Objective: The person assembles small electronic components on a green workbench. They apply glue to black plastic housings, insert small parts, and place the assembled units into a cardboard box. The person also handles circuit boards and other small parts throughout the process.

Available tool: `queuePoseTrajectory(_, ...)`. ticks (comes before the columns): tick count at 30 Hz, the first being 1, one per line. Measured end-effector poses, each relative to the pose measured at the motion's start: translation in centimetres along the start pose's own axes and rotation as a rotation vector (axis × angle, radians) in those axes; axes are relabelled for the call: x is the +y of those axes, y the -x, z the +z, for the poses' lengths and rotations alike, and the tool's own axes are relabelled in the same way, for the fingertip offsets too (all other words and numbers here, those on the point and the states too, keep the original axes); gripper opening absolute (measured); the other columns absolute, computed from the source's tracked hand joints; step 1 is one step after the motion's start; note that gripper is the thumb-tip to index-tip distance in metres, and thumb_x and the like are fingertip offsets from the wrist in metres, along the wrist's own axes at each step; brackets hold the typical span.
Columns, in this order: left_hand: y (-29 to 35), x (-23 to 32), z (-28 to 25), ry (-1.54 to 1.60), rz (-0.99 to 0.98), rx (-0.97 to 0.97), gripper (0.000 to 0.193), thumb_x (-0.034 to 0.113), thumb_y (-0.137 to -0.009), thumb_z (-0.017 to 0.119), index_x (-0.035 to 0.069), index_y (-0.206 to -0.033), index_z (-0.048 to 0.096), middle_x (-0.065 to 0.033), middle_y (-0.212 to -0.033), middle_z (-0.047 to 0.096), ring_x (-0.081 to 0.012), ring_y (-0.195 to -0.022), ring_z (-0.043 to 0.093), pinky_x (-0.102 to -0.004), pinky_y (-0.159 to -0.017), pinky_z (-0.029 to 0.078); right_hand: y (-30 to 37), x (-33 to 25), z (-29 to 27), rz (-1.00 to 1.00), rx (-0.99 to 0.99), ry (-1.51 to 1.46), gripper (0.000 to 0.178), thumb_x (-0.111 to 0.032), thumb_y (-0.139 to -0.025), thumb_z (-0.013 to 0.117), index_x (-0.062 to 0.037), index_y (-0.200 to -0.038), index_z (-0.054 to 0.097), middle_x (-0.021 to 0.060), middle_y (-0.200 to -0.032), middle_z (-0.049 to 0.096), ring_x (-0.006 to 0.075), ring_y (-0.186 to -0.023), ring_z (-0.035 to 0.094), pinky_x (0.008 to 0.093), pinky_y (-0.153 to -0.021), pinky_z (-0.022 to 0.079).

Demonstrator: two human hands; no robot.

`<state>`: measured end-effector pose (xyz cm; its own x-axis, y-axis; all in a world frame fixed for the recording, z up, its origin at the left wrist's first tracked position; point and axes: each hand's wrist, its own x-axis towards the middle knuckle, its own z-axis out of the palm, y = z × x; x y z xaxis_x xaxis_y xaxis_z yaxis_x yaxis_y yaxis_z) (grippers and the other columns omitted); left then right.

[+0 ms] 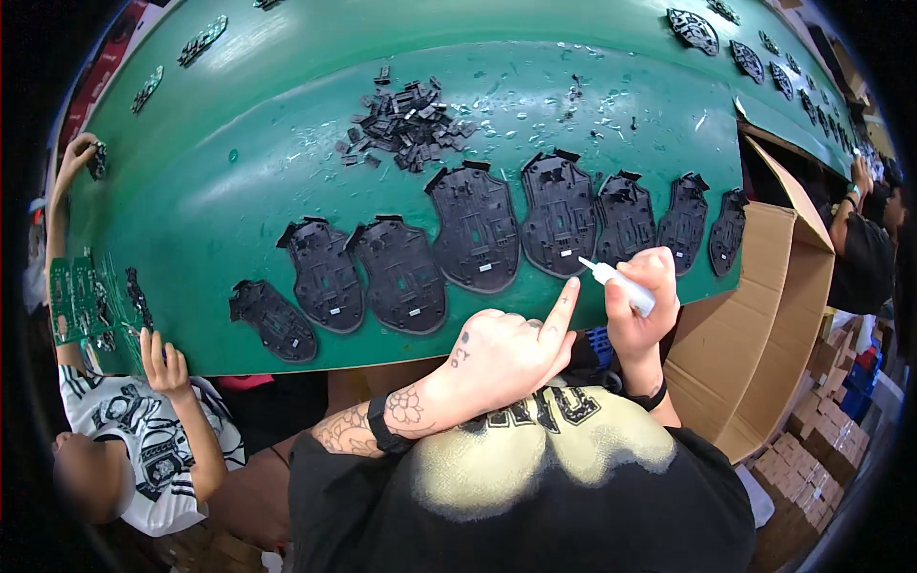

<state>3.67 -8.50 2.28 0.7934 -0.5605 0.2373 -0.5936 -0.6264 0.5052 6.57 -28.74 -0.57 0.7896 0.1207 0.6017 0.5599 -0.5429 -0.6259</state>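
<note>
Right hand (642,332), closed around a white squeeze bottle (623,286), aims the thin nozzle toward ten o'clock, near the lower edge of a black plastic shell (562,224). Left hand (511,353) lies at eight o'clock of the bottle, index finger outstretched (whether its curled fingers hold anything, I can't tell). Similar shells (478,229) flank that one on the green counter (224,215); small black pieces (409,126) heap at ten o'clock.

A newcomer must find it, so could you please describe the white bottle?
On the green table, black shells line the near edge. Close by, the camera wearer's right hand holds the bottle. Being white and thin-tipped sets it apart from the shells.
</note>
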Motion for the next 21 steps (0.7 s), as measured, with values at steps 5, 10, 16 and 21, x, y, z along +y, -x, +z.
queuePoseTrajectory(5, -0.7, 0.7, 0.0, -0.116, -0.057, -0.05, 0.062, 0.028, -0.085, 0.069, -0.003, -0.137, 0.054, 0.002, -0.047, 0.049, -0.014, -0.04, 0.053, -0.031, -0.044, 0.044, -0.7, 0.2, 0.3, -0.026, -0.059, 0.021, 0.031, -0.002, -0.069, 0.08, -0.0039, -0.094, 0.06, 0.0082, -0.074, 0.06, 0.0263, -0.07, 0.055, 0.0362, -0.062, 0.044)
queuePoseTrajectory(10, -1.1, 0.7, 0.4, -0.136, -0.064, -0.055, 0.061, 0.028, -0.085, 0.069, -0.002, -0.136, 0.055, 0.0022, -0.046, 0.049, -0.0138, -0.039, 0.053, -0.031, -0.044, 0.044, -0.5, 0.6, -0.1, -0.02, -0.073, 0.022, 0.033, -0.002, -0.067, 0.08, -0.0042, -0.093, 0.06, 0.0084, -0.074, 0.06, 0.0267, -0.069, 0.054, 0.0373, -0.061, 0.044)
queuePoseTrajectory(16, -1.6, 0.9, 0.3, -0.137, -0.074, -0.07, 0.06, 0.028, -0.085, 0.069, 0.0, -0.136, 0.057, 0.0025, -0.046, 0.049, -0.0136, -0.039, 0.053, -0.0311, -0.044, 0.044, -0.5, 0.7, -0.5, -0.002, -0.048, 0.01, 0.032, -0.002, -0.066, 0.08, -0.0045, -0.091, 0.06, 0.0081, -0.073, 0.058, 0.0257, -0.066, 0.053, 0.0368, -0.061, 0.044)
queuePoseTrajectory(21, -2.1, 1.1, 0.2, -0.09, -0.035, -0.056, 0.059, 0.025, -0.083, 0.071, 0.0, -0.134, 0.058, 0.0026, -0.046, 0.049, -0.0144, -0.039, 0.052, -0.0312, -0.044, 0.044, 0.5, 2.0, -2.5, 0.065, 0.193, -0.051, 0.026, -0.003, -0.071, 0.075, -0.0043, -0.089, 0.057, 0.0073, -0.069, 0.056, 0.0234, -0.066, 0.051, 0.0352, -0.062, 0.043)
